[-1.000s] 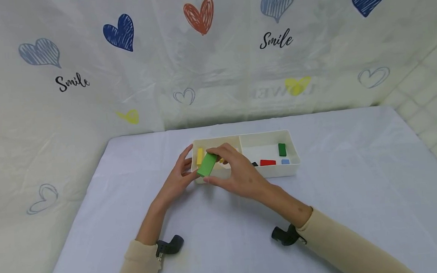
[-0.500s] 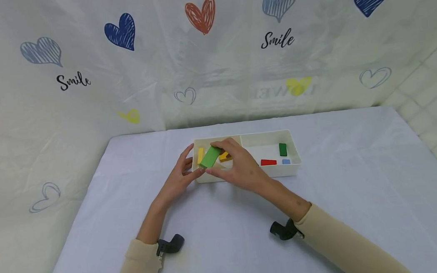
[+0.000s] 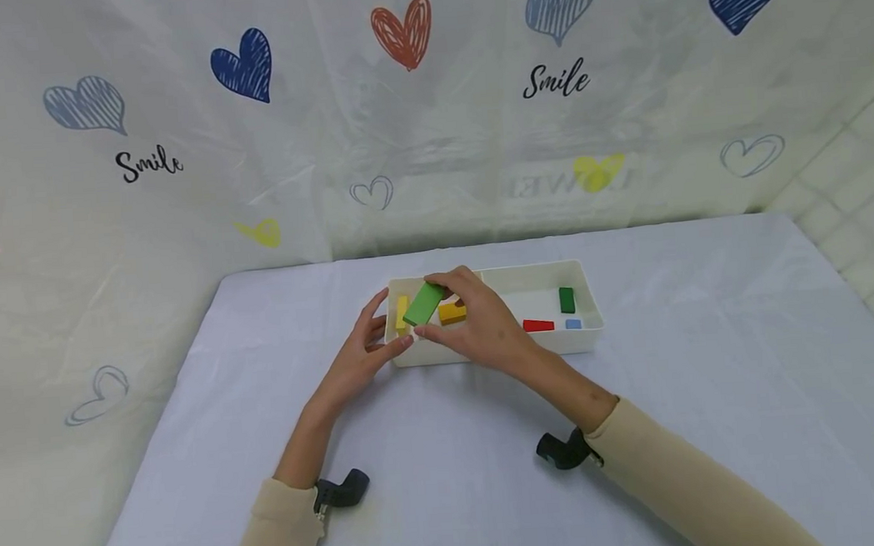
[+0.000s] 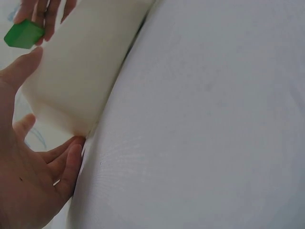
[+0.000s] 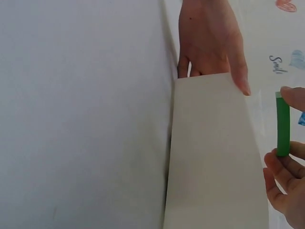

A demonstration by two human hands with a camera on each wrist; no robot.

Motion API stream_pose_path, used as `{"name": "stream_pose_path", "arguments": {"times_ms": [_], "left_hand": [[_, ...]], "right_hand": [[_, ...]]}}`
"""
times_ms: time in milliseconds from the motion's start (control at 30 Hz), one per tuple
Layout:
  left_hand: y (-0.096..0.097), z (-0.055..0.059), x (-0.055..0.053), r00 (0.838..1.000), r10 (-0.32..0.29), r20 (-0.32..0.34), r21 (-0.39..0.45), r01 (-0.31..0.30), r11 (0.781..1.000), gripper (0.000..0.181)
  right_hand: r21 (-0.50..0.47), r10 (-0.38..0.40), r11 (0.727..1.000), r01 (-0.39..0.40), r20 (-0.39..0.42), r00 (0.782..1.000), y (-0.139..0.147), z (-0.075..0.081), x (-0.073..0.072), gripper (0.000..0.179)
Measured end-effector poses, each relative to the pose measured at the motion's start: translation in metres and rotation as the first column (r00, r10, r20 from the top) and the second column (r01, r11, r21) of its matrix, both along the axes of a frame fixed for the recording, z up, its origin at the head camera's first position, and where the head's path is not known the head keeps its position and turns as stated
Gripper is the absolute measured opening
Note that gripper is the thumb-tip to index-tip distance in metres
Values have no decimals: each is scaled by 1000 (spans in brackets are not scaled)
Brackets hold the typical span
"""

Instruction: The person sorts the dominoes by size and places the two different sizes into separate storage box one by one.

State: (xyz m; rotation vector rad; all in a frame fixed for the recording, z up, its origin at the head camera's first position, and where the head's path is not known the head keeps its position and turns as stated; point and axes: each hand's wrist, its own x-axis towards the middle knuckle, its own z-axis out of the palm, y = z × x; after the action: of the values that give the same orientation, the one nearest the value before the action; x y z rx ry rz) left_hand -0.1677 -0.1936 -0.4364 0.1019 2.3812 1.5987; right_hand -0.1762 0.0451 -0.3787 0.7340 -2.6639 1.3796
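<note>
A white two-compartment box (image 3: 502,348) stands on the cloth-covered table. My left hand (image 3: 356,361) holds its left end, thumb at the front rim and fingers against the end wall. Above the left compartment, my right hand (image 3: 485,328) pinches a light green rectangular block (image 3: 424,304) between thumb and fingers, tilted. The right wrist view shows that green block (image 5: 283,125) edge-on, apart from the box. Below it in the left compartment lie a yellow block (image 3: 402,317) and an orange-yellow block (image 3: 451,313), partly covered by the right hand.
In the right compartment lie a dark green block (image 3: 566,300), a red block (image 3: 539,325) and a small blue block (image 3: 573,324). A divider splits the box. White cloth (image 3: 449,473) covers the table, and a heart-printed sheet (image 3: 458,121) hangs behind it.
My right hand has lifted the green block up and slightly right, away from the left thumb. More of the orange-yellow block now shows. The left hand has stayed at the box's end.
</note>
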Motion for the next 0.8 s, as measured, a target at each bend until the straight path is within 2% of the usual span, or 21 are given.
{"name": "stream_pose_path", "arguments": {"times_ms": [800], "left_hand": [[0, 1, 0, 1000, 7, -7, -8, -7, 1000, 84]], "right_hand": [[11, -30, 999, 30, 6, 1000, 0, -10, -23, 67]]}}
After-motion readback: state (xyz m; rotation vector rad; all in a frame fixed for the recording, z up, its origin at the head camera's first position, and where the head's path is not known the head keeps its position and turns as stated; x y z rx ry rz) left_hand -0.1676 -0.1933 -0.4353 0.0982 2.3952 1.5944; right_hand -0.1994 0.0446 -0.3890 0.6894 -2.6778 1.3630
